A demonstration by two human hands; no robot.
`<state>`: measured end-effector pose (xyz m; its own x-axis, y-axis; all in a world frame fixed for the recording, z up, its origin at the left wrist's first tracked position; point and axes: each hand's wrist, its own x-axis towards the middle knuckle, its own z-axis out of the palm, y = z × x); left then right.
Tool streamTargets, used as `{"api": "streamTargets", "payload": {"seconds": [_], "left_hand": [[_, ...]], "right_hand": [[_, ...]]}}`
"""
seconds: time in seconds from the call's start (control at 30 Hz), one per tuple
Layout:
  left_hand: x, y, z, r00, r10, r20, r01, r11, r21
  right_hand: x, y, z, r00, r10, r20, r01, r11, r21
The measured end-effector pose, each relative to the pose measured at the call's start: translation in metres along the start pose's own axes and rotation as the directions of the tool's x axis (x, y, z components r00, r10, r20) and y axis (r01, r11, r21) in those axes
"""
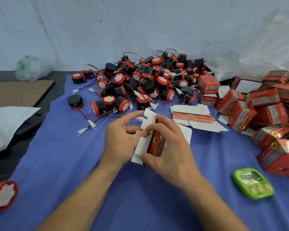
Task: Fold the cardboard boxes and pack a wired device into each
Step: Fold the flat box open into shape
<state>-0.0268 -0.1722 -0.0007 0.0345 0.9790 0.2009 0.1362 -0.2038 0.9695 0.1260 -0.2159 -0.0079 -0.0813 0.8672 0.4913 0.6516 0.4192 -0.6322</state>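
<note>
Red-and-white cardboard box (154, 142) half-folded, held at centre above blue cloth (73, 164) — my left hand (120, 140) pinches white flaps, fingers curled; my right hand (170, 147) grips red side, thumb underneath. Wired devices (148, 80) heaped far centre. Flat blanks (193, 117) just beyond right hand — folded boxes (257, 114) piled right. Green timer (253, 183) near right.
</note>
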Motion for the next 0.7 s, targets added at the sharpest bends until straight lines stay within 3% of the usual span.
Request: {"api": "streamTargets", "payload": {"seconds": [0.3, 0.47, 0.7], "left_hand": [[0.0, -0.0011, 0.0021, 0.998, -0.06, 0.023, 0.06, 0.998, -0.032], [0.0012, -0.0012, 0.0028, 0.994, -0.09, 0.056, 0.098, 0.982, -0.164], [0.0087, -0.0004, -0.0022, 0.999, -0.04, -0.029, 0.034, 0.986, -0.161]], "right_hand": [[0.0005, -0.0003, 0.0044, 1.0, -0.01, -0.002, 0.01, 0.997, -0.075], [-0.0019, -0.0049, 0.0038, 1.0, -0.001, -0.006, 0.001, 1.0, 0.001], [-0.0046, -0.0051, -0.0031, 0.958, 0.016, -0.286, -0.013, 1.0, 0.014]]}}
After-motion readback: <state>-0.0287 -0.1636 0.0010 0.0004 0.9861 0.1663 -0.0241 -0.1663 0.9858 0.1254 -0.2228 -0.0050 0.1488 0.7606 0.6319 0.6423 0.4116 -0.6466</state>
